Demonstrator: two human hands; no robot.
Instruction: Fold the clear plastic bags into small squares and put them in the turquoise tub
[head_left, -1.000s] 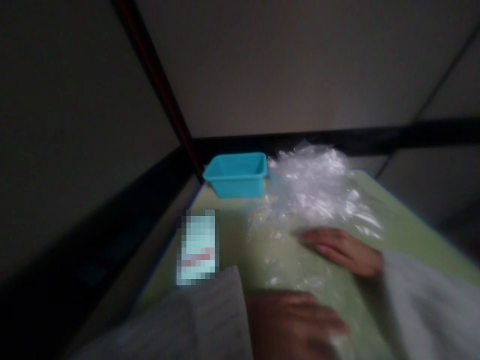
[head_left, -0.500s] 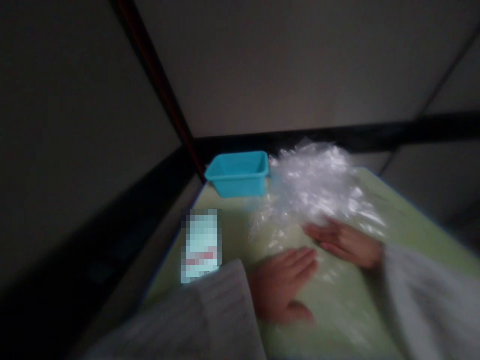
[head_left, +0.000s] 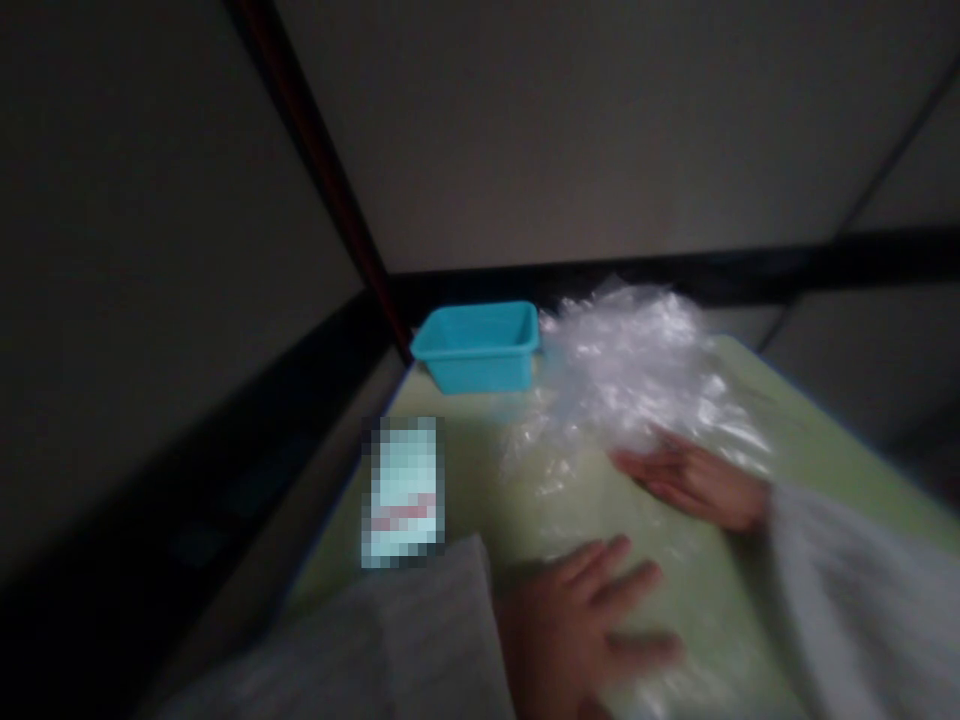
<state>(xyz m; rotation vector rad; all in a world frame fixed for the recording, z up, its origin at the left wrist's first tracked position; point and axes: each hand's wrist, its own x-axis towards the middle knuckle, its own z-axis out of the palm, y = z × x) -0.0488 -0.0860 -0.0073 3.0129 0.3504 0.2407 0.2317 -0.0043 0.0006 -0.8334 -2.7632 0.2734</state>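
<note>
Standing at left on the pale green counter point(head_left: 469, 462), the turquoise slope-walled plastic tub point(head_left: 484, 375) is unmoved. The bare left hand point(head_left: 566, 620) is now nearer the body, fingers newly spread, holding nothing, seemingly smoothing the flatter part of the glossy transparent plastic sheet point(head_left: 637, 350), crumpled behind. The right hand point(head_left: 697, 482) lies flat, fingers together, gripping nothing visible.

the person's left hand point(head_left: 566, 630) is near, palm down, fingers spread and pointing right. the right hand point(head_left: 697, 482) sits farther off to the right, fingers together and pointing left, its forearm point(head_left: 847, 590) coming from the near right.
</note>
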